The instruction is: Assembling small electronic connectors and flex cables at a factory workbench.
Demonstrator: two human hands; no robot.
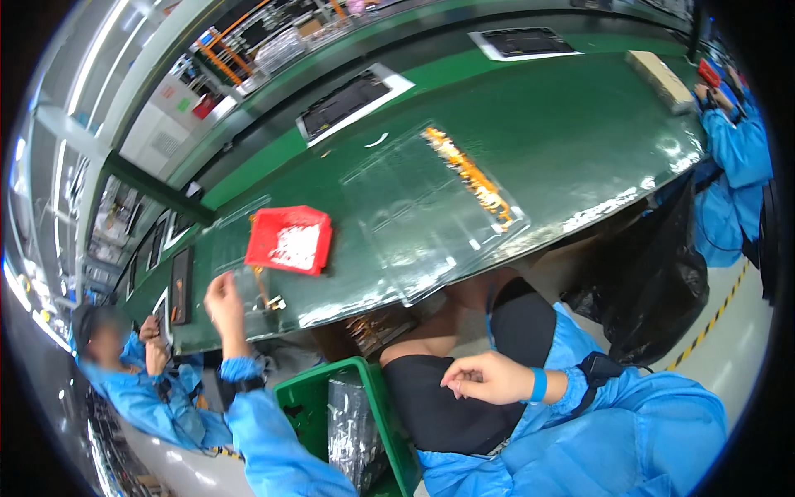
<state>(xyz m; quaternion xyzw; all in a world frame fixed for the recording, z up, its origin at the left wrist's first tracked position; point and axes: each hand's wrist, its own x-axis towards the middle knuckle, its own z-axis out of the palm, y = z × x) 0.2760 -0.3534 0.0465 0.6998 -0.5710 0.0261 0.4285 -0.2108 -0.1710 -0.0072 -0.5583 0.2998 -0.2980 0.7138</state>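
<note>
- Here the left hand [224,300] is raised at the near edge of the green surface [563,141], its fingers [217,286] loosely curled and open, gripping nothing that can be made out.
- Just beside that hand lies a small clear tray [252,290] with a thin orange-gold strip part [267,291] in it; whether the fingertips touch the tray cannot be told.
- The right hand [484,377] rests on the person's lap, well apart from the surface, fingers bent inward in a loose, empty curl; a blue wristband [539,384] sits at the wrist.
- A red bin [290,238] stands on the surface just beyond the small tray.
- To the right of the bin lies a large clear blister tray [414,215], with a row of orange parts [474,176] along its far right side.
- A green crate [310,398] sits on the floor between the two forearms, below the surface edge.
- Another person's blue sleeve [141,398] shows at the lower left.
</note>
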